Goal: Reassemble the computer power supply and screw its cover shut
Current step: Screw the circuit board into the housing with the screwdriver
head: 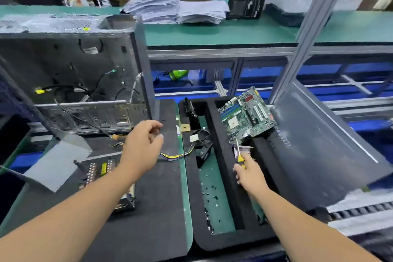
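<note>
Two bare hands are seen over a bench [185,176] topped with a dark, matte mat [148,198]. The left hand [142,147] is held in the air above the mat, its fingers [156,128] loosely curled and nothing gripped in them. The right hand [248,173] is wrapped round a screwdriver [239,156] with a yellow handle and a thin metal shaft, which is pointed up toward a green motherboard [246,116]. The power supply [102,173] is found open on the mat under the left forearm, which hides part of it: a metal box with rows of small round components and one yellow part visible inside. Its flat grey sheet-metal cover [57,164] is lain just to its left, tilted. A bundle of coloured wires [172,156] is run across the mat toward a black fan [202,140]. The fan is set in one compartment of a black foam tray [221,149], where many small dark screws [212,195] are scattered on the green floor; they are too small to be counted. The motherboard is leaned in the next compartment. One open grey case [70,74] with loose cables is stood behind, and one dark panel [323,144] is leaned at the right. Stacked papers [176,9] are kept on a green shelf [234,32] beyond.
</note>
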